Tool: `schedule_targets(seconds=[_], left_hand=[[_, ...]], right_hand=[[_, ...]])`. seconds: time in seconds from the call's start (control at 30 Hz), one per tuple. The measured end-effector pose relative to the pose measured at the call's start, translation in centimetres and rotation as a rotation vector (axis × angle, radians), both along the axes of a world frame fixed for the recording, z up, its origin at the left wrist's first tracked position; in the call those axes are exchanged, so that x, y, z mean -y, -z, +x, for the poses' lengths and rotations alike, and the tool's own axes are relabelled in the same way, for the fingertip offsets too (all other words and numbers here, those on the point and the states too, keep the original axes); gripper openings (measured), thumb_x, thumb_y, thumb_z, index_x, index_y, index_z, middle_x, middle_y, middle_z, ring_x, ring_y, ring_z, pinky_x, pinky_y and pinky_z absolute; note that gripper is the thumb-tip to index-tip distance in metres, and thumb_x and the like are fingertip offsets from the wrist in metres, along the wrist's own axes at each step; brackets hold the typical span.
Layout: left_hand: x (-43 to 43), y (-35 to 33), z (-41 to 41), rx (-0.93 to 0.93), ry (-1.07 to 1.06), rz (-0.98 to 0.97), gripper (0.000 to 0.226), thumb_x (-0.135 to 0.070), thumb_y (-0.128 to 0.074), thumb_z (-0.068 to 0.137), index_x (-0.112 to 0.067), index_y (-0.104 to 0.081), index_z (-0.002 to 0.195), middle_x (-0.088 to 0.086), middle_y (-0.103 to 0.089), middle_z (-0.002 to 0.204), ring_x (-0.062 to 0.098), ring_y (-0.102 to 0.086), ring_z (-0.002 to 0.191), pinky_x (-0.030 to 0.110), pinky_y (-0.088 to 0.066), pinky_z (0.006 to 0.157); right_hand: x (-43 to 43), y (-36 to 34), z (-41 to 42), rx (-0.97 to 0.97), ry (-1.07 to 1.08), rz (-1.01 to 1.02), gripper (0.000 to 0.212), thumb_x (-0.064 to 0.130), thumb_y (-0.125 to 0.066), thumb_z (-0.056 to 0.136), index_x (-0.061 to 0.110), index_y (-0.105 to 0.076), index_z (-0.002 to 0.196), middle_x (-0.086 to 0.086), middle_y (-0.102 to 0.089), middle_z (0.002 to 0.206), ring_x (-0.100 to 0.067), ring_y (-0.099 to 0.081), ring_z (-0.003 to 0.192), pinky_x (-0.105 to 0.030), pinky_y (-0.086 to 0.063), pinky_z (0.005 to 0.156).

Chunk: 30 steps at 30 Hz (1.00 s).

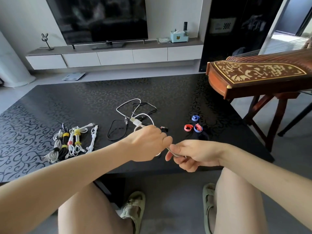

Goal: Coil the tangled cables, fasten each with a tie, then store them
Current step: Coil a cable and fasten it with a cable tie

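A tangle of white and black cables [135, 112] lies on the black patterned table [50, 105]. My left hand [148, 144] grips a white cable whose loop shows just above my knuckles. My right hand [190, 154] pinches a thin grey stretch of cable between thumb and fingers, right beside the left hand. Several coiled cables [67, 142] fastened with yellow and pink ties lie in a row at the left. Rolled ties sit at the right: a blue one [195, 117], a red one [188, 128] and a blue-and-pink one [198, 128].
A small black adapter [164, 128] lies by the left hand. A wooden zither [260, 76] on a stand overhangs the table's right end. A TV unit [114, 54] with a television stands behind. My knees and sandalled feet are below the table's near edge.
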<state>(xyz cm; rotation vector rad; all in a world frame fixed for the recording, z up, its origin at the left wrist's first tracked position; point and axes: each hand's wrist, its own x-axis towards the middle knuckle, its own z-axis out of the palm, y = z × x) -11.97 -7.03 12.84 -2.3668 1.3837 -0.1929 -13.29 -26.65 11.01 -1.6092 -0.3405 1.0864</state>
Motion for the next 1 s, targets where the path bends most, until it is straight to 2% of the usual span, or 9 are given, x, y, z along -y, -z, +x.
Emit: schedule_targets(seconds=[0.1,0.2,0.33,0.43,0.5,0.63,0.83,0.9,1.0], left_hand=[[-0.3,0.4,0.4,-0.036,-0.002,-0.024,0.023,-0.003,-0.038,0.082,-0.012,-0.045,0.103,0.002,-0.053,0.088,0.023,-0.047,0.075,0.033,-0.039,0.076],[-0.1,0.9,0.1,-0.219,-0.182,-0.114,0.009,-0.009,-0.040,0.090,-0.018,-0.037,0.092,-0.003,-0.044,0.079,0.020,-0.043,0.074,0.029,-0.031,0.063],[1.4,0.9,-0.1,-0.963,-0.635,-0.258,0.018,-0.032,-0.050,0.092,-0.016,-0.047,0.083,-0.006,-0.054,0.072,0.014,-0.046,0.067,0.024,-0.032,0.057],[1.4,0.4,0.7,-1.162,-0.687,-0.314,0.036,-0.044,-0.038,0.098,-0.013,-0.055,0.095,-0.008,-0.068,0.088,0.008,-0.056,0.085,0.024,-0.037,0.077],[1.3,0.9,0.9,-1.223,-0.651,-0.493,0.030,-0.034,-0.036,0.101,-0.013,-0.053,0.090,-0.003,-0.067,0.084,0.011,-0.061,0.086,0.023,-0.041,0.081],[2.2,3.5,0.2,-1.161,-0.667,-0.795,0.029,-0.025,-0.036,0.102,-0.017,-0.048,0.077,-0.005,-0.044,0.062,0.009,-0.044,0.053,0.024,-0.044,0.059],[3.4,6.4,0.6,-0.817,-0.771,-0.840,0.036,-0.035,-0.037,0.100,-0.024,-0.046,0.068,-0.007,-0.040,0.055,0.010,-0.035,0.046,0.024,-0.028,0.046],[3.5,6.4,1.4,-0.847,-0.917,-1.133,0.037,-0.032,-0.037,0.100,-0.018,-0.045,0.067,-0.005,-0.035,0.053,0.011,-0.031,0.044,0.025,-0.026,0.045],[4.2,6.3,2.3,-1.060,-1.050,-1.510,0.038,-0.028,-0.035,0.102,-0.013,-0.044,0.068,-0.005,-0.031,0.052,0.008,-0.026,0.041,0.021,-0.025,0.042]], right_hand=[[-0.8,-0.1,-0.8,0.150,0.058,-0.090,0.040,0.046,-0.038,0.099,0.011,-0.049,0.086,0.008,-0.030,0.059,-0.009,-0.023,0.048,-0.019,-0.023,0.043],[-1.3,0.3,-1.1,0.706,0.061,-0.409,0.036,0.040,-0.035,0.101,0.018,-0.044,0.074,0.009,-0.040,0.058,-0.012,-0.036,0.051,-0.026,-0.033,0.052],[-1.6,1.7,-1.3,1.245,-0.184,-0.817,0.018,0.026,-0.034,0.102,0.016,-0.041,0.090,0.001,-0.048,0.073,-0.017,-0.048,0.059,-0.025,-0.023,0.045],[-1.4,2.9,-1.0,1.447,-0.384,-0.921,0.028,0.006,-0.028,0.098,0.009,-0.047,0.118,-0.007,-0.036,0.086,-0.021,-0.049,0.067,-0.029,-0.029,0.053],[-1.1,2.9,-0.4,1.470,-0.348,-0.949,0.032,0.008,-0.028,0.099,0.011,-0.048,0.124,-0.005,-0.031,0.082,-0.022,-0.050,0.067,-0.029,-0.029,0.056],[0.1,3.1,0.2,1.503,-0.128,-0.851,0.028,0.032,-0.043,0.100,0.006,-0.053,0.094,-0.006,-0.055,0.067,-0.027,-0.062,0.061,-0.031,-0.032,0.050],[3.8,5.2,2.1,0.845,0.155,-0.546,0.042,0.043,-0.063,0.085,0.032,-0.050,0.124,0.018,-0.061,0.091,0.000,-0.056,0.083,-0.023,-0.044,0.073],[5.5,6.8,3.2,0.886,0.326,-0.721,0.058,0.043,-0.063,0.085,0.026,-0.042,0.136,0.013,-0.059,0.114,-0.009,-0.052,0.107,-0.030,-0.045,0.088],[6.5,9.0,4.8,1.004,0.457,-1.111,0.049,0.051,-0.054,0.089,0.015,-0.052,0.123,0.000,-0.059,0.114,-0.021,-0.049,0.108,-0.030,-0.044,0.083]])
